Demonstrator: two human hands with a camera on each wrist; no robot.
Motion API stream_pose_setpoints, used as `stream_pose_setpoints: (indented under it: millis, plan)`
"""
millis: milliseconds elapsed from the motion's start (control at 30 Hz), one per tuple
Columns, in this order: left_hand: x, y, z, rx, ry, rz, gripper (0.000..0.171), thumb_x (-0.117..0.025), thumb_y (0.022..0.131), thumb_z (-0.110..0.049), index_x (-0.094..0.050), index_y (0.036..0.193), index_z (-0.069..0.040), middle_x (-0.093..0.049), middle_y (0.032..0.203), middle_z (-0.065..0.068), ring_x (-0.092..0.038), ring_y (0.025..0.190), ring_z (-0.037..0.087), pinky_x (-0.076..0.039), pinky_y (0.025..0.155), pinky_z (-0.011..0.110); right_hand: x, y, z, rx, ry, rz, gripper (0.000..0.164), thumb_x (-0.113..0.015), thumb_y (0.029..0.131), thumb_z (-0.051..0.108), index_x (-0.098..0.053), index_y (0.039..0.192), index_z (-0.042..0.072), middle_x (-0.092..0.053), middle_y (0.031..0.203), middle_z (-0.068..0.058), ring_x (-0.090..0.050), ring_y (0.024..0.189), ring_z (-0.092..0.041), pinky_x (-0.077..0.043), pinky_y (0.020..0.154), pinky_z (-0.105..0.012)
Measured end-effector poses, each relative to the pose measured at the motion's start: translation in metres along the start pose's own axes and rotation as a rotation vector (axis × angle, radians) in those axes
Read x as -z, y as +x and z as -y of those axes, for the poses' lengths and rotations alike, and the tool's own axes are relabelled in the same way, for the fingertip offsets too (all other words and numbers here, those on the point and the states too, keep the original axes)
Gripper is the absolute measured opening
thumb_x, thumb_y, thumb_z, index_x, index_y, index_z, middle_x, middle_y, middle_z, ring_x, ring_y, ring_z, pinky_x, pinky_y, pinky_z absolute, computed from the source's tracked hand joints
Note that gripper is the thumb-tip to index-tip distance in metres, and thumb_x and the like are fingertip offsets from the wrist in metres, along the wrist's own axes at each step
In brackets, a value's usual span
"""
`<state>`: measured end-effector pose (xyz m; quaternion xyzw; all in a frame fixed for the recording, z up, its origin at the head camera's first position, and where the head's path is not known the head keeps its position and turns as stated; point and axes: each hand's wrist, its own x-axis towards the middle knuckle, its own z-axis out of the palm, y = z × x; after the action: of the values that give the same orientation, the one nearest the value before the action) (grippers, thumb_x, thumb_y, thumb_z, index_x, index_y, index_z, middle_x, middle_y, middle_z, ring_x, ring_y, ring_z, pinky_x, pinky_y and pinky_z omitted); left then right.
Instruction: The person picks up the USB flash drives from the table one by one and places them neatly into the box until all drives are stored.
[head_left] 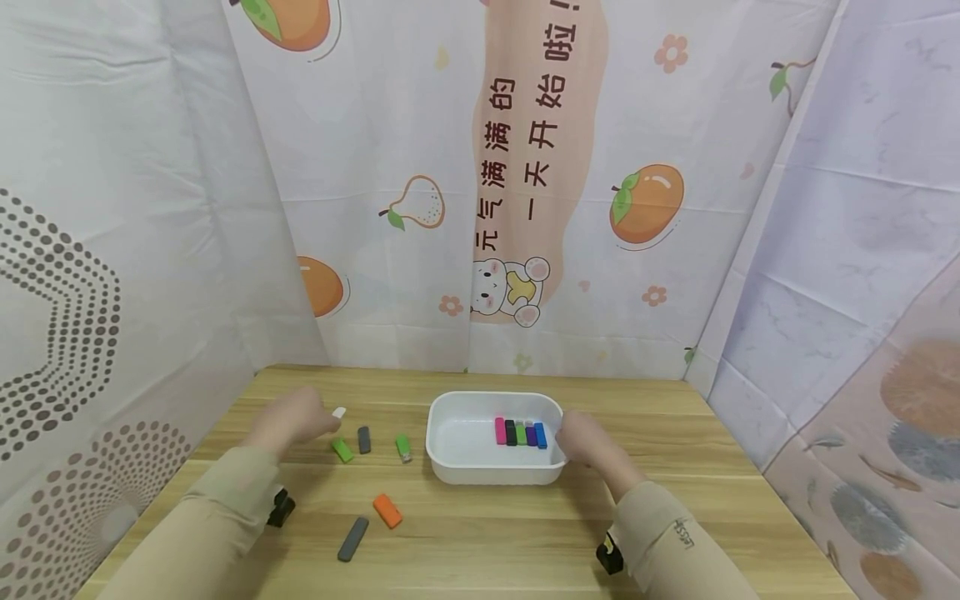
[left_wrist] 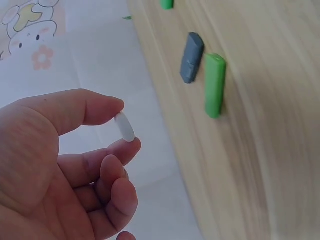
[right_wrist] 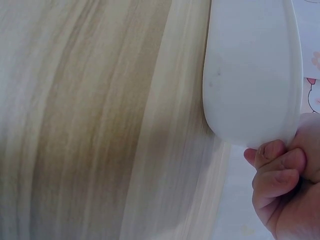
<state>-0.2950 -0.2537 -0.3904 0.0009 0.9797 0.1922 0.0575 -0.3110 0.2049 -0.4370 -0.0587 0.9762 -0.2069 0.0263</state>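
Observation:
My left hand [left_wrist: 75, 150] pinches a small white USB stick [left_wrist: 125, 127] between thumb and index finger, raised over the left side of the table; its other fingers are curled. Beneath it lie a green USB stick [head_left: 342, 450] and a grey one [head_left: 364, 440], with a second green one [head_left: 403, 448] farther right. My right hand [head_left: 588, 443] grips the right end of a white plastic box [head_left: 495, 477]; in the right wrist view its curled fingers [right_wrist: 280, 177] touch the outer wall near the rim. Inside the box, several USB sticks stand in a row: pink [head_left: 500, 431], black, green, purple and blue.
Nearer the front of the wooden table [head_left: 465, 550] lie an orange USB stick [head_left: 387, 511] and a dark grey one [head_left: 352, 538]. Printed curtains [head_left: 375, 275] hang behind the table and along both sides.

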Motion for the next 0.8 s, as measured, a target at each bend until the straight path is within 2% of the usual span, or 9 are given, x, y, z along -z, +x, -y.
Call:
stream_pose_setpoints:
  millis: [300,500,800]
  plan:
    - [0.003,0.005,-0.021,-0.033,0.045,-0.009,0.032,-0.063,0.079,-0.033,-0.045,0.060,-0.015,-0.035,0.056,-0.003,-0.035,0.052,0.014,-0.031,0.048,0.031,0.000,0.000,0.000,-0.007,-0.006,0.008,0.015,-0.049,0.088,0.004,-0.059,0.089,-0.007,-0.053,0.064,-0.008,-0.051,0.052,-0.018,-0.042,0.042,-0.027]
    - [0.003,0.007,-0.039,-0.060,0.073,-0.010,0.034,-0.064,0.079,-0.035,-0.045,0.057,-0.016,-0.037,0.054,-0.004,-0.034,0.049,0.013,-0.029,0.045,0.029,0.000,0.000,-0.001,-0.008,-0.008,0.010,0.016,-0.049,0.088,0.004,-0.060,0.091,-0.008,-0.053,0.066,-0.008,-0.051,0.054,-0.019,-0.043,0.045,-0.028]
    - [0.002,0.008,-0.067,-0.064,0.103,-0.022,0.032,-0.064,0.076,-0.034,-0.045,0.057,-0.016,-0.038,0.054,-0.004,-0.036,0.049,0.014,-0.028,0.044,0.029,0.000,0.000,0.000,-0.030,-0.008,0.017,0.015,-0.049,0.089,0.004,-0.060,0.090,-0.006,-0.053,0.065,-0.008,-0.051,0.053,-0.019,-0.042,0.044,-0.028]
